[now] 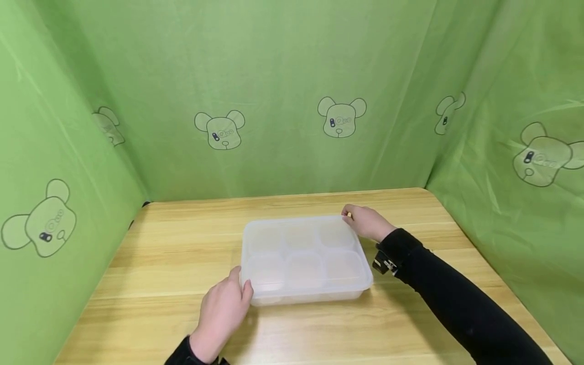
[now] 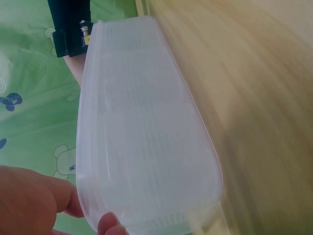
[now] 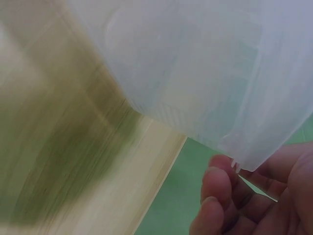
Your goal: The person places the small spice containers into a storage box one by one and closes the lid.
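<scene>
A translucent white plastic storage box (image 1: 304, 261) with a frosted lid lies in front of me, and six rounded squares show through its top. My left hand (image 1: 223, 306) grips the box at its near left side, the thumb along the lid edge. Seen from the left wrist, the fingertips (image 2: 108, 223) curl round the rim at the corner. At the far right corner my right hand (image 1: 367, 222) pinches the lid's edge between thumb and fingers. The right wrist view shows the curled fingers (image 3: 216, 183) at a small tab under that corner.
The box is over a light wood-grain table (image 1: 182, 243). Green curtains (image 1: 283, 61) printed with bear heads hang behind the table and along both sides. A small device (image 1: 384, 262) is strapped at the right wrist, over a black sleeve (image 1: 456, 304).
</scene>
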`<state>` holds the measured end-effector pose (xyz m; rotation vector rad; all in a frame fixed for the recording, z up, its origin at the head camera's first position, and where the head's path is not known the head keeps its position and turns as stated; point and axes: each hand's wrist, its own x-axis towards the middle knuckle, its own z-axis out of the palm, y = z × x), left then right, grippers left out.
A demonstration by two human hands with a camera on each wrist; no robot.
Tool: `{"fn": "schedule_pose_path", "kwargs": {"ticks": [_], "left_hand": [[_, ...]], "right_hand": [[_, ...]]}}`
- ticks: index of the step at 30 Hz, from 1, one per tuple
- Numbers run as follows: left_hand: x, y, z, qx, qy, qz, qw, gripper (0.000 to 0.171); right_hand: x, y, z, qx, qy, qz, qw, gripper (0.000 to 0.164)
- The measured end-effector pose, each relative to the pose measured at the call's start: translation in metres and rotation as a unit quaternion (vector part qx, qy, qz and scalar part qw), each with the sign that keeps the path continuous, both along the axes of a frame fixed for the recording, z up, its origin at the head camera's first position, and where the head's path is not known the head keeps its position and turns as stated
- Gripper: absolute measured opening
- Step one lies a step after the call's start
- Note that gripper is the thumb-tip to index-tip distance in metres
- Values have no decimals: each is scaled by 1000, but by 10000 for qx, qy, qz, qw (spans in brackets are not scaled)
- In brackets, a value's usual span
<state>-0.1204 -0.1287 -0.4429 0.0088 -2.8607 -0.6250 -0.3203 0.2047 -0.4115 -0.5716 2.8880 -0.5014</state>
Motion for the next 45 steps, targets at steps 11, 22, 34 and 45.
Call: {"fn": "schedule_pose_path", "kwargs": {"ticks": [11,22,34,45], "left_hand": [[-4,-3,-1,135,-71,-85,9998,48],[-20,-13,-5,750,-132,-103,9970,44],[-33,-21,-6,1136,-284,138,9930,32],[-48,-27,-5,883,68,92,9960,29]], "right_hand": [[0,4,-3,-55,-27,-49,10000,23],[7,10,1,22,-55,-90,9999,23],[18,18,7,224,-120,-45,9997,24],[34,22,9,467,50,170,9988,19]]}}
